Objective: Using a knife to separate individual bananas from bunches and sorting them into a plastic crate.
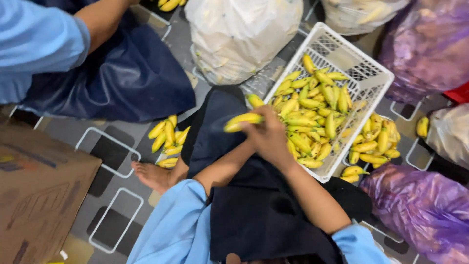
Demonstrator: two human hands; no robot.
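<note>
Holding a small yellow-green banana (243, 121) over our lap, we gripped it with both hands: the right hand (270, 138) closed on its right end, the left hand (246, 137) mostly hidden behind (grip unclear). Its long axis ran nine to three o'clock. A white plastic lattice crate (364, 66) of bananas lay at two o'clock, just beside.

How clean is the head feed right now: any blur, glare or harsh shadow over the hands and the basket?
Head view: even, soft light, no hard shadows; the banana in the joined hands is slightly motion-smeared; the white basket and its bananas read fairly sharp; mild sheen on the purple bag; frame edges look a little soft.
</note>
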